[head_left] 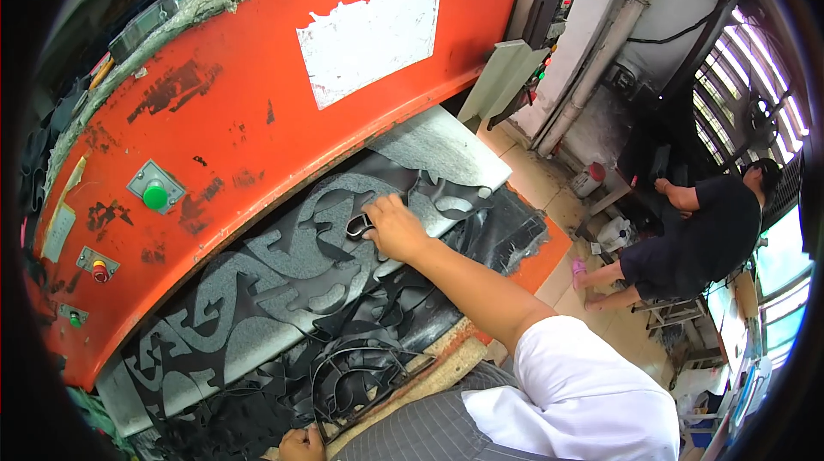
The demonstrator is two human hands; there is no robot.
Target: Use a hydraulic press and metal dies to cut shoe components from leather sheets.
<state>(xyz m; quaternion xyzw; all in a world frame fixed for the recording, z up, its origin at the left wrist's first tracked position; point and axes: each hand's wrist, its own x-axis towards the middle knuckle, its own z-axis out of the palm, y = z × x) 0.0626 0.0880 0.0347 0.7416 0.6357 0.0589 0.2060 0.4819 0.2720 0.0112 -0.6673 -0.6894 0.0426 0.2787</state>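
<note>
My right hand (396, 229) reaches over the pale cutting board, its fingers closed round a small ring-shaped metal cutting die (359, 226). The die is at the black sheet material (257, 294), which has many shapes cut out of it and lies across the board. At the bottom edge, my left hand (300, 445) is partly out of view with its fingers curled. Its thumb is beside the lower end of a larger curved metal-strip frame (316, 392). Whether the hand grips that frame cannot be made out. Black offcuts (249, 405) are heaped around the frame.
An orange press beam (249, 109) arches over the board's far side, with a green button (155, 196) and a red knob (100, 271). A grey plate (502, 79) juts out by a control box (541, 15). At right, another person (708, 229) sits working.
</note>
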